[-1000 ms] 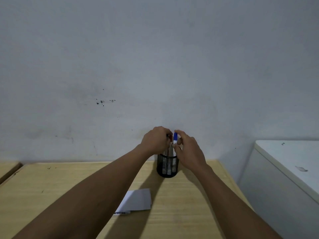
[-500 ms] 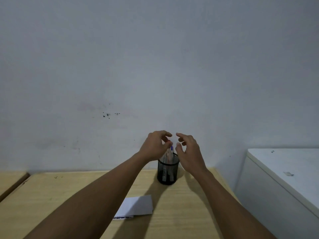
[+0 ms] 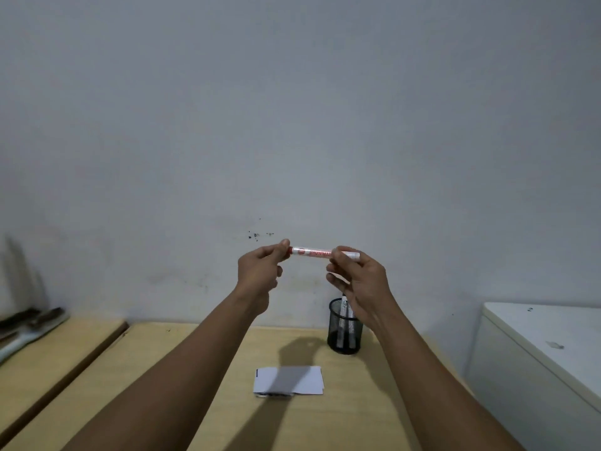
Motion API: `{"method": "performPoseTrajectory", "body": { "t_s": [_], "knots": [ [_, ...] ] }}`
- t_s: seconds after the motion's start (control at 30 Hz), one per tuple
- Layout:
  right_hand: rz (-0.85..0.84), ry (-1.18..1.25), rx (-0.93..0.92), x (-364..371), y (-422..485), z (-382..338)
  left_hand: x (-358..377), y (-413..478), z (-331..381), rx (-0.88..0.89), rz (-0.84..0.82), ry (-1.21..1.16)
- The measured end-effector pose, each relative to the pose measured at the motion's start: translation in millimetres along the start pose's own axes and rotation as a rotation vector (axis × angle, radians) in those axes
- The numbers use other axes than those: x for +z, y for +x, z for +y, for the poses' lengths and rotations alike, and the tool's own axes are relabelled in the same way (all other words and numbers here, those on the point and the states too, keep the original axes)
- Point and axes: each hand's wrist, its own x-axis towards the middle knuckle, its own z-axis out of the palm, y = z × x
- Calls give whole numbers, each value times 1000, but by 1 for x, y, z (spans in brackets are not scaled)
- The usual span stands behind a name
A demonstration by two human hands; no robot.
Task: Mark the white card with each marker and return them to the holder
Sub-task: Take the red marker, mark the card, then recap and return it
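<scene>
I hold a white marker with red print (image 3: 313, 252) level in the air, well above the table. My left hand (image 3: 260, 271) pinches its left end, where the cap is hidden by my fingers. My right hand (image 3: 361, 281) grips the barrel near its right end. Below my right hand stands the black mesh holder (image 3: 344, 333) with other markers (image 3: 344, 312) upright in it. The white card (image 3: 289, 380) lies flat on the wooden table (image 3: 201, 402), in front of the holder and partly in the shadow of my hands.
A white cabinet (image 3: 540, 349) stands to the right of the table. On the left a second wooden surface (image 3: 48, 353) holds some dark tools (image 3: 29, 319). A grey wall runs behind everything.
Both hands were at the holder's mouth, putting in a blue-capped marker. Now they are raised above it, holding a red-printed marker level between them. The view has shifted.
</scene>
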Motion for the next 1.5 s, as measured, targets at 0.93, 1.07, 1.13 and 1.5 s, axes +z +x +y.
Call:
{"method": "performPoseTrajectory", "body": {
  "t_s": [0.93, 1.07, 1.13, 1.5],
  "knots": [
    [-189, -41, 77, 19, -54, 66, -59, -28, -50, -212, 99, 62],
    [-101, -56, 81, 3, -52, 82, -84, -16, -86, 32, 80, 415],
    [-71, -90, 77, -4, -51, 91, -95, -10, -106, 65, 85, 692],
    [-35, -210, 105, -28, -48, 131, -119, 0, -165, 27, 24, 1024]
  ]
}}
